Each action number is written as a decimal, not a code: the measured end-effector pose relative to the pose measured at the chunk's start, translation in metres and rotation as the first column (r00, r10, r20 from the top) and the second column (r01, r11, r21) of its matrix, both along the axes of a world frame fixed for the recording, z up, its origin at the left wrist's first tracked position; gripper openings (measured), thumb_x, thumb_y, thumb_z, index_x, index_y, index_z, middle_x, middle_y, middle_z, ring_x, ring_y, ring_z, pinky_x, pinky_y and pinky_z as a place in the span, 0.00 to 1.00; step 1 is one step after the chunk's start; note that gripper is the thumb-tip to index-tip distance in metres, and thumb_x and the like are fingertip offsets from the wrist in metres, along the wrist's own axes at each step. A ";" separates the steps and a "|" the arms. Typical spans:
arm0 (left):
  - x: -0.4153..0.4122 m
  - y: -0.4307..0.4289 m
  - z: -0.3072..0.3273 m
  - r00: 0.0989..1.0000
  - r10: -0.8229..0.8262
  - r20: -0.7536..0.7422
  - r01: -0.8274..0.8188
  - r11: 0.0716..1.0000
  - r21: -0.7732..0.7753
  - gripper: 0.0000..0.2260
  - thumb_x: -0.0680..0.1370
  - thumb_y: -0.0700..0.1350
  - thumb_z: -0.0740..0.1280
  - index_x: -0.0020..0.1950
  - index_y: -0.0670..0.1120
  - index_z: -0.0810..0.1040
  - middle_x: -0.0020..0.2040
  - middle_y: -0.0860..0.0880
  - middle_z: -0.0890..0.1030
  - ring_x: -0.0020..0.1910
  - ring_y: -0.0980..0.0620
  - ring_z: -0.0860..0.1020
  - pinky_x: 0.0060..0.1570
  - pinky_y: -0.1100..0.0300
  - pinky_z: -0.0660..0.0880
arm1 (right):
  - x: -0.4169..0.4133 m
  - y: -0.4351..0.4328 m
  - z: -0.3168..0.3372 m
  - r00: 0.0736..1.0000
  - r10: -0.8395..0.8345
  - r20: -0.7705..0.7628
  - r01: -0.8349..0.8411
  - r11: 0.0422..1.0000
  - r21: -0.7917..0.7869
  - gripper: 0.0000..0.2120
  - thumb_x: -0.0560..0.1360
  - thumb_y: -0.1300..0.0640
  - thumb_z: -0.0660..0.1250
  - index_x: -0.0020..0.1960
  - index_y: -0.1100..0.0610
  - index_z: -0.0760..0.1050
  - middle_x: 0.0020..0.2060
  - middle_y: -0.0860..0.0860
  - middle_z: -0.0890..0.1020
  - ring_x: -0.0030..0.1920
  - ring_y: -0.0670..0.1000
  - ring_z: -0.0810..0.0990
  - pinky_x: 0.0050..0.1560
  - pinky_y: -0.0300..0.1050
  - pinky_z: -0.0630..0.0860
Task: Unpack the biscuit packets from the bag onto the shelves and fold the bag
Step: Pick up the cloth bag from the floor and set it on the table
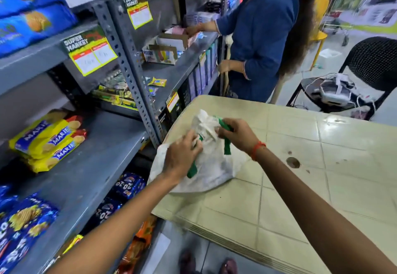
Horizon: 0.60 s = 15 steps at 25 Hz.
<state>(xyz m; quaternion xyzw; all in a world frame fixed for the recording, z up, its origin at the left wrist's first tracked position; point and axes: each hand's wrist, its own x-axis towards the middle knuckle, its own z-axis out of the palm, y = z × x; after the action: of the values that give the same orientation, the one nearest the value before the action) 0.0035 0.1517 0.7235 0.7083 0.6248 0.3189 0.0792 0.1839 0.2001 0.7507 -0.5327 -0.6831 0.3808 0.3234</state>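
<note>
We see the white bag (211,166) lying crumpled on the pale tiled table (300,166), at the table's corner nearest the grey shelving (90,166). Both hands are on it. The left hand (182,155) presses down on the side of the bag toward the shelving, fingers curled and pinching the white cloth, with one green handle (191,170) trailing out from under the palm. The right hand (236,134) is closed on the bag's upper part — its fingers grip the other green handle (227,145), which hangs in a loop below the knuckles. A red thread bracelet (256,149) circles the right wrist.

The bag looks flat and slack; whether anything is left inside we cannot tell.

Left of the bag, on the shelf at about its level, a stack of yellow Marie biscuit packets (49,142) lies on its side. Below and nearer us, dark blue biscuit packets (25,224) sit at the shelf edge. Beyond the bag, past the table's far end, another person in a blue top (264,37) stands at the shelving, and a black chair (369,69) stands to the far right of the table.
</note>
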 end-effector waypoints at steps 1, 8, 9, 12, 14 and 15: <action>0.003 0.001 -0.021 0.993 -0.024 -0.115 0.016 0.998 -0.066 0.10 0.79 0.46 0.62 0.56 0.43 0.75 0.45 0.41 0.82 0.44 0.41 0.80 0.37 0.48 0.77 | 0.002 0.001 -0.019 0.997 -0.004 0.077 0.007 0.999 -0.043 0.13 0.75 0.61 0.67 0.33 0.61 0.73 0.30 0.57 0.73 0.36 0.50 0.71 0.35 0.42 0.66; -0.004 0.005 -0.095 0.888 -0.255 -0.382 0.163 0.953 -0.256 0.10 0.79 0.45 0.62 0.58 0.46 0.77 0.53 0.47 0.79 0.51 0.46 0.78 0.47 0.53 0.76 | 0.014 -0.026 -0.117 0.914 -0.300 0.273 0.353 0.920 -0.170 0.18 0.71 0.67 0.67 0.61 0.63 0.75 0.60 0.62 0.77 0.60 0.61 0.75 0.62 0.49 0.70; -0.005 0.011 -0.095 0.895 -0.241 -0.375 0.191 0.967 -0.166 0.08 0.76 0.43 0.67 0.54 0.45 0.79 0.49 0.46 0.81 0.47 0.44 0.80 0.42 0.54 0.77 | 0.013 -0.032 -0.118 0.900 -0.332 0.281 0.362 0.930 -0.062 0.19 0.71 0.66 0.67 0.62 0.62 0.74 0.60 0.61 0.76 0.60 0.62 0.73 0.62 0.50 0.70; -0.004 0.041 -0.087 0.889 -0.291 -0.352 0.268 0.957 -0.115 0.17 0.74 0.38 0.67 0.63 0.43 0.77 0.60 0.43 0.80 0.58 0.43 0.79 0.53 0.52 0.76 | 0.000 -0.046 -0.121 0.874 -0.343 0.345 0.263 0.929 0.259 0.16 0.70 0.56 0.71 0.55 0.60 0.78 0.53 0.60 0.79 0.53 0.62 0.76 0.53 0.53 0.77; 0.005 0.067 -0.080 0.821 -0.404 -0.403 0.310 0.909 -0.278 0.23 0.78 0.40 0.61 0.74 0.46 0.64 0.74 0.48 0.69 0.72 0.48 0.66 0.68 0.53 0.64 | -0.015 -0.040 -0.118 0.820 -0.323 0.473 0.214 0.939 0.270 0.20 0.69 0.46 0.71 0.53 0.59 0.80 0.49 0.59 0.80 0.51 0.61 0.76 0.47 0.53 0.78; 0.011 0.078 -0.077 0.754 -0.457 -0.471 0.327 0.884 -0.334 0.24 0.79 0.42 0.59 0.76 0.49 0.60 0.76 0.52 0.64 0.76 0.51 0.60 0.71 0.55 0.57 | -0.023 -0.033 -0.116 0.790 -0.288 0.541 0.211 0.957 0.201 0.21 0.70 0.42 0.69 0.54 0.58 0.80 0.50 0.58 0.80 0.53 0.61 0.75 0.49 0.53 0.76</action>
<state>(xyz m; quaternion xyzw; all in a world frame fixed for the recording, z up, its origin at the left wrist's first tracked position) 0.0144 0.2301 0.6464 0.8701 0.4904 0.0088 0.0487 0.1606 0.1672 0.6351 -0.6847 -0.6948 0.1147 0.1881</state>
